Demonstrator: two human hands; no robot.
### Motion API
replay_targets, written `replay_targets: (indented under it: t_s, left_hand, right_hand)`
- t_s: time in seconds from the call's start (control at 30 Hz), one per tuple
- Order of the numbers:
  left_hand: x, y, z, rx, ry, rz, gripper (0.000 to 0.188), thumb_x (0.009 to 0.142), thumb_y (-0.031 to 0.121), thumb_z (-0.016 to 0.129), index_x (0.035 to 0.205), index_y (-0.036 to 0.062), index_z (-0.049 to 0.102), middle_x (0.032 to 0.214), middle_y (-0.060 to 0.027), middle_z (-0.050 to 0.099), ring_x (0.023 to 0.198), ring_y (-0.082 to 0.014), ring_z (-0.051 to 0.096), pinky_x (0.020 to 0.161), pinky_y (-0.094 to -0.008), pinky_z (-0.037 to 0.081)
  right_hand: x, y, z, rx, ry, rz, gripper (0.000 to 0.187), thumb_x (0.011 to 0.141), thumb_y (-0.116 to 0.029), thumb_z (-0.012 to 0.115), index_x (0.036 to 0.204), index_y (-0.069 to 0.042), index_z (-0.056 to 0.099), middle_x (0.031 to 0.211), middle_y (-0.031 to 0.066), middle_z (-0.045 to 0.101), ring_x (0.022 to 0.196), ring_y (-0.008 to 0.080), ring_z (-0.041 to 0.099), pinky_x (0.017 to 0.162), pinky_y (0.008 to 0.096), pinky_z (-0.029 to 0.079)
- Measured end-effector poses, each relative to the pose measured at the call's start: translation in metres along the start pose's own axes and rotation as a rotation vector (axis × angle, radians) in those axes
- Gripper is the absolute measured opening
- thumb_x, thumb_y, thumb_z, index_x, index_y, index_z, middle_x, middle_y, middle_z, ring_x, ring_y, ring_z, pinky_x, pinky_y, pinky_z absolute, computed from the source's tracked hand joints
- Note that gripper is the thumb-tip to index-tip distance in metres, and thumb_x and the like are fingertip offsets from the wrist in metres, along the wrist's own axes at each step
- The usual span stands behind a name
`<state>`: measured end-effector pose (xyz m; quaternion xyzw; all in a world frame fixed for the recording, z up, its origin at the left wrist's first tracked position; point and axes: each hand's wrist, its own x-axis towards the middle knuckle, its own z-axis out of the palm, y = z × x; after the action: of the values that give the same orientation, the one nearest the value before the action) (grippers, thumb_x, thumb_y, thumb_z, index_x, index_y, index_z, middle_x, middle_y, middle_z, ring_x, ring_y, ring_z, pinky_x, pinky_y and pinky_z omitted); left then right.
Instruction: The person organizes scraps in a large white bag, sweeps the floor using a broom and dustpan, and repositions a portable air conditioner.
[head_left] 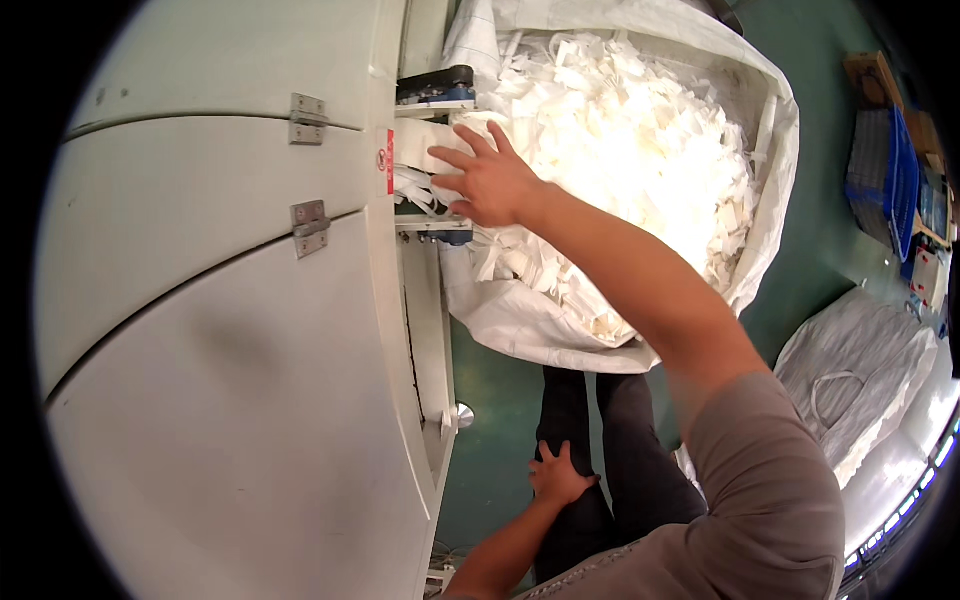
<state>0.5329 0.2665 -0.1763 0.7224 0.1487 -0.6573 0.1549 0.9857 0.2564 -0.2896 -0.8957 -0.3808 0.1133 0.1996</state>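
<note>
My right hand [487, 182] reaches across to the side of a pale machine cabinet [250, 400], fingers spread, at a gap where white strips [412, 188] stick out. It is over or against the white material there; whether it touches cannot be made out. Nothing shows in its grip. Below and right of it, white shredded scraps [620, 180] fill a large white woven sack [545, 345] with its mouth wide. My left hand [560, 475] rests on my left knee, fingers apart and holding nothing.
Metal brackets with a dark belt part [436, 90] frame the gap. Hinges [310, 230] join the cabinet panels. On the green floor [490, 430], another filled white sack [850, 370] lies at the right. Farther off stand a blue crate [903, 185] and cardboard boxes [873, 80].
</note>
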Motion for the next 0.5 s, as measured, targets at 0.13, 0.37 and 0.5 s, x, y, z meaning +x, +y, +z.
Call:
replay_targets:
  t_s: [0.13, 0.37, 0.5]
  left_hand:
    - [0.000, -0.010, 0.011, -0.058, 0.053, 0.012, 0.099, 0.063, 0.059, 0.082, 0.147, 0.0210, 0.045, 0.156, -0.0218, 0.022, 0.128, -0.0552, 0.038, 0.102, -0.0588, 0.044]
    - [0.002, -0.023, 0.011, -0.077, 0.074, 0.008, 0.100, 0.062, 0.058, 0.083, 0.147, 0.0207, 0.044, 0.154, -0.0217, 0.024, 0.128, -0.0557, 0.037, 0.101, -0.0601, 0.044]
    - [-0.001, -0.026, 0.010, -0.027, 0.093, 0.005, 0.099, 0.064, 0.058, 0.083, 0.146, 0.0201, 0.044, 0.153, -0.0216, 0.025, 0.128, -0.0545, 0.037, 0.100, -0.0597, 0.044]
  right_hand:
    - [-0.027, 0.039, 0.036, -0.100, -0.357, 0.534, 0.051, 0.089, -0.036, 0.060, 0.139, -0.030, 0.056, 0.159, -0.0015, 0.034, 0.147, 0.0380, 0.023, 0.116, 0.0672, 0.013]
    - [-0.196, 0.071, 0.080, -0.014, -0.667, 0.652, 0.083, 0.088, -0.036, 0.065, 0.158, -0.036, 0.021, 0.155, 0.0199, 0.038, 0.144, 0.0354, 0.035, 0.119, 0.0533, 0.024]
    - [-0.191, 0.041, 0.071, 0.035, -0.620, 0.683, 0.082, 0.083, -0.035, 0.066, 0.156, -0.029, 0.030, 0.155, 0.0185, 0.039, 0.145, 0.0327, 0.034, 0.118, 0.0579, 0.020]
